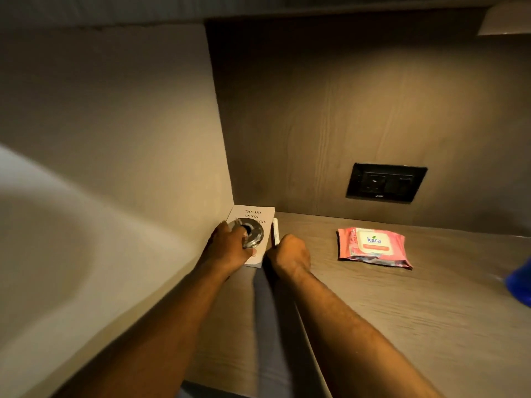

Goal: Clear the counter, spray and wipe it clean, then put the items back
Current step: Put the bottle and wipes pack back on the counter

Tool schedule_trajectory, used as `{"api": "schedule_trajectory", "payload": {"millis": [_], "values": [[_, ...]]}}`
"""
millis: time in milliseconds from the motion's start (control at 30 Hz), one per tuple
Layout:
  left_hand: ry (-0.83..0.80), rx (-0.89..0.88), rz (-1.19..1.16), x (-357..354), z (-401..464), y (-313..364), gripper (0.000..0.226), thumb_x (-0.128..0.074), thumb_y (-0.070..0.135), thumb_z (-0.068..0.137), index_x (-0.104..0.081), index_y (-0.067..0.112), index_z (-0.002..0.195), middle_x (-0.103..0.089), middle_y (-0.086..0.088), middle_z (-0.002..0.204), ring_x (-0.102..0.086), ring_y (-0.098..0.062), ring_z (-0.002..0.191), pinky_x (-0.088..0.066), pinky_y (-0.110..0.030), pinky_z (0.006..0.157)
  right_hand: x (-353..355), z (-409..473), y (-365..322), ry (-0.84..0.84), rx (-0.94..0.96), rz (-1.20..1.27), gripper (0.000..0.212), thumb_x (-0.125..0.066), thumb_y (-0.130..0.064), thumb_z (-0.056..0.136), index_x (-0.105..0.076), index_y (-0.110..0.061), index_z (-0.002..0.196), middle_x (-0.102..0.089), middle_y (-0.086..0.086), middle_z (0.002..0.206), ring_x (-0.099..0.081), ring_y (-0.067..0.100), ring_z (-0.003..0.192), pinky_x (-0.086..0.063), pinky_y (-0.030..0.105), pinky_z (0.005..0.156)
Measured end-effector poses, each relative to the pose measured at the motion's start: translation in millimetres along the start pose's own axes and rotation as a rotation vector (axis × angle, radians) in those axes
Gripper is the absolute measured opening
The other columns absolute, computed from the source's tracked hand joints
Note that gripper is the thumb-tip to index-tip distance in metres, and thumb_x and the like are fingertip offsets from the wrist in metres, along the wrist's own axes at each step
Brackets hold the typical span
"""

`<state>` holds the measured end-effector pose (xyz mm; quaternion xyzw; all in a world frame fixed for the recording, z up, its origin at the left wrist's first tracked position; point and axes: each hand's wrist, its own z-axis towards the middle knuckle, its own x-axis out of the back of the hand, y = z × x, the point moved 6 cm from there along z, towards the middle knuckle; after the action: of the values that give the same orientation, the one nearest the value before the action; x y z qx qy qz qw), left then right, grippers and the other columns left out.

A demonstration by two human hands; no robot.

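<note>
A white book (258,215) lies flat in the back left corner of the wooden counter (402,311). My left hand (228,248) grips a round shiny metal object (249,233) on top of the book. A slim white pen-like stick (275,232) lies just right of the book. My right hand (290,255) is curled into a fist at the near end of that stick, seemingly pinching it. A pink pack of wet wipes (373,248) lies flat further right, apart from both hands.
A black wall socket (386,182) sits in the wooden back panel above the wipes. A blue object (520,280) pokes in at the right edge. A beige wall (129,168) bounds the counter on the left.
</note>
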<state>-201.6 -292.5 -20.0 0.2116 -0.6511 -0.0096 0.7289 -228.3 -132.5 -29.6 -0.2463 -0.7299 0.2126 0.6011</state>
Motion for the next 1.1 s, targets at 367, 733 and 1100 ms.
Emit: {"api": "schedule_trajectory", "payload": {"millis": [367,733,1100], "values": [[-0.118,-0.165,-0.229,-21,-14,101,0.035,-0.084,0.036,0.063,-0.060,0.028,0.088,-0.056,-0.005,0.110,-0.051,-0.020,0.091,-0.039,-0.029,0.077,136,-64,155,0.424,-0.159,0.183,0.018,-0.068,-0.031,0.081,-0.069,-0.014,0.087,-0.065,0.001,0.082,-0.054,0.016,0.065,-0.039,0.024,0.056],[-0.176,-0.114,-0.052,-47,-49,128,0.043,-0.083,0.035,0.064,-0.063,0.024,0.101,-0.061,-0.010,0.115,-0.058,-0.028,0.099,-0.049,-0.036,0.085,209,-157,313,0.518,-0.296,0.032,0.014,-0.068,-0.027,0.085,-0.059,-0.023,0.076,-0.058,-0.005,0.079,-0.055,0.008,0.066,-0.040,0.024,0.053],[-0.155,-0.115,-0.149,-39,-60,124,0.080,-0.084,0.036,0.065,-0.049,0.019,0.134,-0.046,-0.016,0.137,-0.047,-0.034,0.122,-0.041,-0.040,0.102,212,-166,308,0.592,-0.258,-0.014,0.041,-0.066,-0.040,0.086,-0.060,-0.013,0.116,-0.054,0.006,0.115,-0.047,0.012,0.087,-0.041,0.027,0.070]]}}
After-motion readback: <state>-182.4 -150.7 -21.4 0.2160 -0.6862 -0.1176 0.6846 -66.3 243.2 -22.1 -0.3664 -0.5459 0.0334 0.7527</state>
